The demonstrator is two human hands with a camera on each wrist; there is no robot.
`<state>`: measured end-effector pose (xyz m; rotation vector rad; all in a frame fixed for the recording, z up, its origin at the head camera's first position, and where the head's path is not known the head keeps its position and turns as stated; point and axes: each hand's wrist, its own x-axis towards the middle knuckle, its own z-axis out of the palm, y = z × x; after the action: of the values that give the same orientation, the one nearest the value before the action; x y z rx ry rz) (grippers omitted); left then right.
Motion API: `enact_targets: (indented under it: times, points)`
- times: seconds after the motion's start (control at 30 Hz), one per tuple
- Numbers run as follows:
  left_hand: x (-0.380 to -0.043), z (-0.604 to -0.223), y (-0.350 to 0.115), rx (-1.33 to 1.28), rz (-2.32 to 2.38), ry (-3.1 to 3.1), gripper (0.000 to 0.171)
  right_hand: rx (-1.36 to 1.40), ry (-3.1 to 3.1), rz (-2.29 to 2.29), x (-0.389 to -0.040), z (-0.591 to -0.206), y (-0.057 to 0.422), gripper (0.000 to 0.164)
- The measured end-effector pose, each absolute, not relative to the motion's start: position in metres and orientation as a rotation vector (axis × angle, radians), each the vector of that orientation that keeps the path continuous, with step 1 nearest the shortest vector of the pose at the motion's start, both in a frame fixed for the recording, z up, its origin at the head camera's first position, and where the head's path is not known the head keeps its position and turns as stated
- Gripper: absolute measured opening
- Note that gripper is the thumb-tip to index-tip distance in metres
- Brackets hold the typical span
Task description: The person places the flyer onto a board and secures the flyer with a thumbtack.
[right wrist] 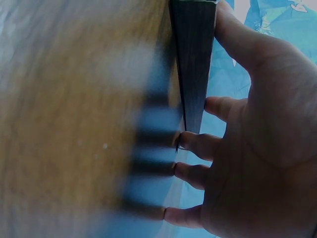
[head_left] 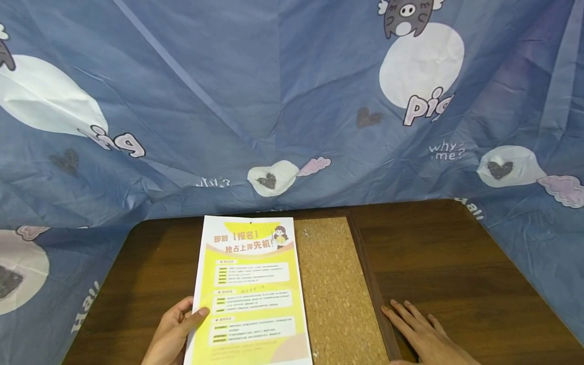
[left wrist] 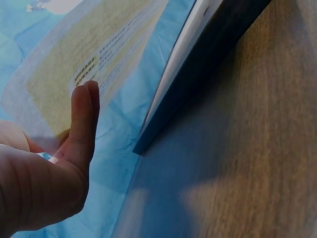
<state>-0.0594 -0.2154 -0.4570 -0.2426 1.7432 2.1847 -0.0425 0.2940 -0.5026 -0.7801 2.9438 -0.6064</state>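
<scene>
A printed poster [head_left: 255, 284] in yellow and white lies over the left part of a corkboard [head_left: 337, 284] and covers it there. My left hand [head_left: 175, 327] pinches the poster's left edge, thumb on the printed face and fingers behind. In the left wrist view, the poster [left wrist: 64, 74] bends up beside the board's dark side [left wrist: 198, 59]. At the corkboard's brown wooden frame [head_left: 371, 276], on the right, my right hand [head_left: 429, 337] rests with fingers spread and fairly straight. Its fingertips touch the frame's outer side [right wrist: 193, 64] and the tabletop in the right wrist view.
The board lies on a dark brown wooden table [head_left: 456, 253] with rounded far corners. A small shiny clear piece [head_left: 306, 233] sits near the cork's top, and a dark speck [head_left: 250, 222] marks the poster's top edge. A blue patterned cloth [head_left: 319, 101] hangs behind the table.
</scene>
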Motion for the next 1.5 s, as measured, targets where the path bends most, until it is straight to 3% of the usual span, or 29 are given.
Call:
enact_targets:
  times: [0.6,1.5]
  points:
    - [-0.062,-0.459,-0.203,-0.165,2.186,1.764,0.024,-0.790,2.942,-0.610,-0.043,-0.502,0.293,0.087]
    - [-0.066,-0.459,-0.181,-0.117,2.160,1.801,0.040,-0.818,2.934,-0.618,-0.043,-0.502,0.295,0.087]
